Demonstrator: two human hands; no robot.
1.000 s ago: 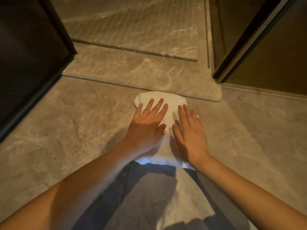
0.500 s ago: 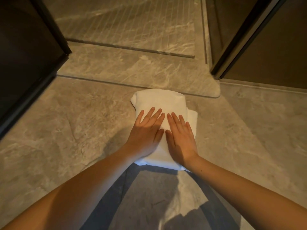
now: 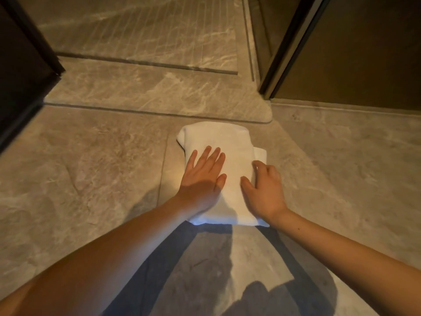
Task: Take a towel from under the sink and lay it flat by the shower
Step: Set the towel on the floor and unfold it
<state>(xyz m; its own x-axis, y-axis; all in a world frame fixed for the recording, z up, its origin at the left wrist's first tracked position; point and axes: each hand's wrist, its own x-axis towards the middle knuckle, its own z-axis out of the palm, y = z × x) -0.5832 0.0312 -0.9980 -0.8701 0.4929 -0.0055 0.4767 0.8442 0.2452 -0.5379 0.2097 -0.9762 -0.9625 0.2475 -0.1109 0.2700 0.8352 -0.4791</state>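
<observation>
A folded white towel (image 3: 216, 137) lies on the grey stone floor, its far edge just short of the raised shower threshold (image 3: 159, 87). My left hand (image 3: 202, 179) rests flat on the towel's left half, palm down with the fingers spread. My right hand (image 3: 266, 188) sits at the towel's right side, its fingers curled around the edge of the top fold, with a lower layer sticking out past it. Both forearms cover the towel's near corners.
Beyond the threshold lies the grooved shower floor (image 3: 148, 30). A dark glass panel (image 3: 20, 76) stands at the left, and a dark door frame (image 3: 284, 46) with a brown wall stands at the right. Shadows fall on the floor tiles (image 3: 91, 167) near me.
My right hand has slid from flat on the towel to its right edge and curled its fingers there. My left hand stays flat on the towel.
</observation>
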